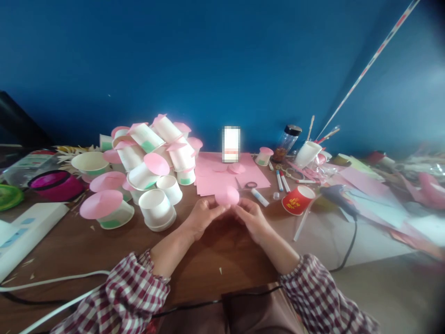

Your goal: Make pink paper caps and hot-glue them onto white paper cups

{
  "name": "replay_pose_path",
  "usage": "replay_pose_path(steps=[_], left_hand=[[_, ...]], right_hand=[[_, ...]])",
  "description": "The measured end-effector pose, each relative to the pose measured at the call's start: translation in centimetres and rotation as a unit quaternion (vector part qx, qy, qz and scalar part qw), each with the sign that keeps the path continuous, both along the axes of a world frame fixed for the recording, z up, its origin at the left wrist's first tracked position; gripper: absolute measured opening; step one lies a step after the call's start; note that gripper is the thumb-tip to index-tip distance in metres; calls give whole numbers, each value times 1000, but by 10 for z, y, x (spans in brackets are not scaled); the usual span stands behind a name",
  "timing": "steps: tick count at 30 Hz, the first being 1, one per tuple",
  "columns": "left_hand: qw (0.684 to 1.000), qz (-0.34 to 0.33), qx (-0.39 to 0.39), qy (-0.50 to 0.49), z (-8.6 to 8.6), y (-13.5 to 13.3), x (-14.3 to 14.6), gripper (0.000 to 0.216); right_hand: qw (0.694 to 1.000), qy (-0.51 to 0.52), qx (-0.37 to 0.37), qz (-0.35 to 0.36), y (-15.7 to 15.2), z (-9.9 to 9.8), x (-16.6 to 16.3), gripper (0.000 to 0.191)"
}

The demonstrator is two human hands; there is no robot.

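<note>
Between my two hands is a round pink paper piece (227, 196), raised above the brown table. My left hand (206, 214) pinches its lower left edge, thumb on top. On the other side my right hand (251, 215) grips the lower right edge the same way. Both thumbs nearly meet at the near edge. Just beyond lie pink paper sheets (210, 176) with another pink paper disc (237, 168) on them. A pair of scissors (250, 185) rests on the sheets' near right part. A glue stick (260, 197) lies right of my right hand.
White paper cups with pink paper tops (148, 137) are heaped at left, beside stacked white cups (157, 208). Right are a red paper cup (298, 200), markers (282, 181), a lidded jar (288, 139) and a glue gun (337, 197) with its cord. A power strip (31, 232) lies far left.
</note>
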State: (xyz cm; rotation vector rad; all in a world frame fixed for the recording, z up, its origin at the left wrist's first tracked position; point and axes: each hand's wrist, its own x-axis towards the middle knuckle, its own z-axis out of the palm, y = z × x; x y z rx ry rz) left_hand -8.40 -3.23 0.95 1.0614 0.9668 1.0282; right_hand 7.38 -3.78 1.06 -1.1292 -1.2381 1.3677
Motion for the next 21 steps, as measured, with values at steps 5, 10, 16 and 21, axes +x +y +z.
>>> replay_pose_path(steps=[5, 10, 16, 21], left_hand=[[999, -3, 41, -18, -2, -2, 2, 31], [1000, 3, -3, -8, 2, -1, 1, 36], [998, 0, -20, -52, 2, -1, 0, 32], [997, -5, -17, -70, 3, -3, 1, 29]], right_hand=[[1000, -2, 16, 12, -4, 7, -2, 27], [1000, 3, 0, -2, -2, 4, -1, 25], [999, -24, 22, 34, -3, 4, -2, 26], [999, -4, 11, 52, -3, 6, -2, 30]])
